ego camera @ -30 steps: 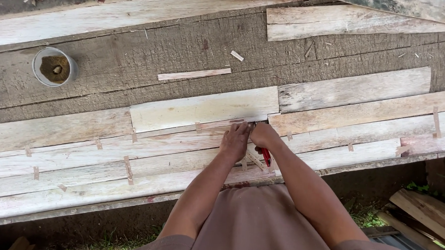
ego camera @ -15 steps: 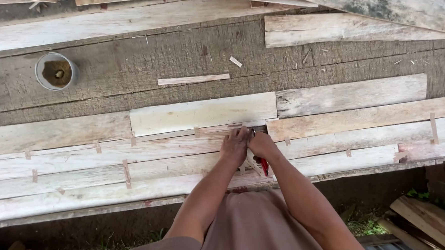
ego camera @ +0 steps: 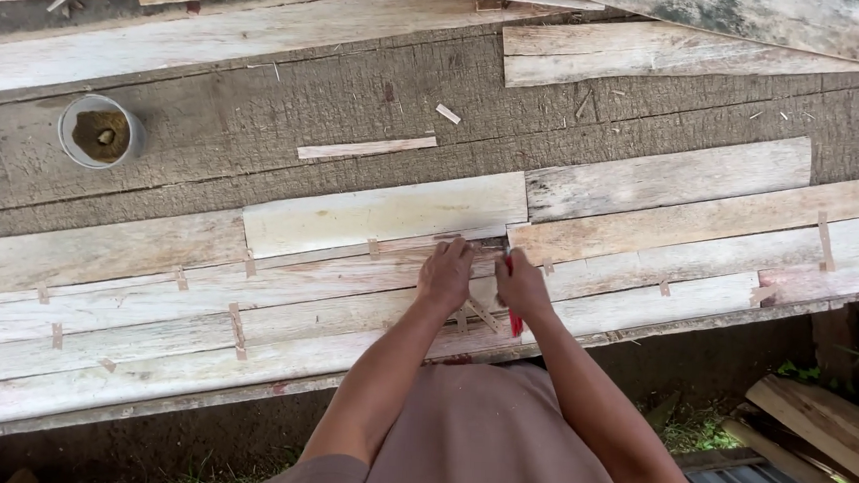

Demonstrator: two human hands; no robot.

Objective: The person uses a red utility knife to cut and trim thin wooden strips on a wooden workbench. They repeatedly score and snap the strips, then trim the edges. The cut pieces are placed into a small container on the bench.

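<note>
My left hand (ego camera: 445, 274) rests with curled fingers on the pale wooden planks (ego camera: 157, 297), its fingertips at a narrow gap between two boards. Beside it, my right hand (ego camera: 521, 286) grips a red-handled tool (ego camera: 513, 318); the tool's tip points at the same gap and is hidden by the fingers. A pale short board (ego camera: 382, 212) lies just beyond both hands. Small wooden spacers (ego camera: 236, 328) stick out between the planks.
A round tin (ego camera: 100, 131) with something brownish inside stands on the dark weathered boards at the upper left. A thin wood strip (ego camera: 366, 148) and a small chip (ego camera: 448, 114) lie loose there. More planks (ego camera: 650, 58) pile at the top. Scrap boards (ego camera: 817, 423) lie below right.
Both hands stay at the same gap between the boards; they shift only slightly, and the view has drifted a little downward.
</note>
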